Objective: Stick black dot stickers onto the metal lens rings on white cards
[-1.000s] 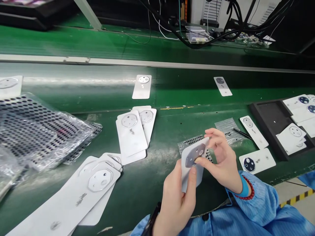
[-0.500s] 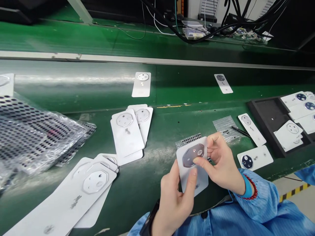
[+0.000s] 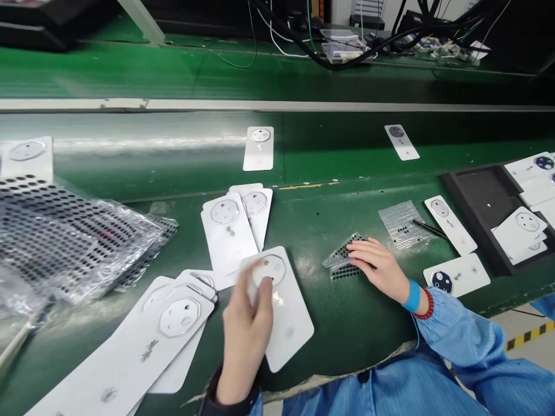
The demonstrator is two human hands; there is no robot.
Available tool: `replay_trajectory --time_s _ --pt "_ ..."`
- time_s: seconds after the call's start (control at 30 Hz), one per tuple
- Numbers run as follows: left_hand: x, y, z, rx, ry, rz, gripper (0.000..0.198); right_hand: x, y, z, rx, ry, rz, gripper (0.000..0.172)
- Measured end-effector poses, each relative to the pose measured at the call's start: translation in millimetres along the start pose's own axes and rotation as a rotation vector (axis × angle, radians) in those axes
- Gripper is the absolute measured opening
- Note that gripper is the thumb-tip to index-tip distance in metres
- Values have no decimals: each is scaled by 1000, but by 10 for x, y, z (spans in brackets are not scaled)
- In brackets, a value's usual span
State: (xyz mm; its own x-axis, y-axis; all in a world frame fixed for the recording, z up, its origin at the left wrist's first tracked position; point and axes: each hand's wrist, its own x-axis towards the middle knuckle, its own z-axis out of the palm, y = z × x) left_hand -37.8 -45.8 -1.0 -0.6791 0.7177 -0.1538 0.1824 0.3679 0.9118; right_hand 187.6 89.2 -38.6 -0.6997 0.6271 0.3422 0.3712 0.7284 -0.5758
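My left hand, blurred by motion, is on a white card with an octagonal lens cover, its fingers over the cover and hiding part of it. The card slants across the green bench below the central stack. My right hand is apart from that card, with its fingers gripping a small perforated silver sheet dotted with black. One corner of that sheet stands raised.
Overlapping white cards lie left of my hands, and more fan out at lower left. A clear bag of perforated sheets sits far left. At right are a black pen and a black foam tray holding cards.
The white card has left my right hand and moved left and down with my left hand. My right hand has moved onto the perforated sheet, whose corner now stands raised.
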Motion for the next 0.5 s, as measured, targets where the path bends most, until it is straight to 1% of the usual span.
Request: replay_trajectory --time_s 0.03,0.07,0.1,0.17,0.2,0.23,0.3,0.37,0.43,0.5 --pt "11 13 60 40 -80 -4 35 7 -41 -50 7 46 -22 14" --pt "18 43 129 54 -156 -7 35 17 -95 -112 14 80 -57 16" --pt "21 85 204 29 -230 -12 40 29 -155 -179 18 102 -104 17" --pt "23 178 344 -117 -391 -49 45 49 -261 -299 13 115 -204 20" --pt "22 218 402 -184 -458 -75 43 58 -298 -343 7 104 -243 20" --pt "19 247 449 -236 -500 -96 38 66 -323 -376 4 81 -269 19" --pt "9 273 509 -293 -518 -110 30 90 -345 -407 23 14 -282 15" --pt "-11 267 536 -305 -481 -96 25 128 -356 -398 67 -18 -247 16" --pt "-38 255 549 -323 -475 -96 23 176 -379 -361 120 28 -199 10" --pt "-64 256 561 -364 -499 -117 22 225 -413 -309 164 83 -171 10"
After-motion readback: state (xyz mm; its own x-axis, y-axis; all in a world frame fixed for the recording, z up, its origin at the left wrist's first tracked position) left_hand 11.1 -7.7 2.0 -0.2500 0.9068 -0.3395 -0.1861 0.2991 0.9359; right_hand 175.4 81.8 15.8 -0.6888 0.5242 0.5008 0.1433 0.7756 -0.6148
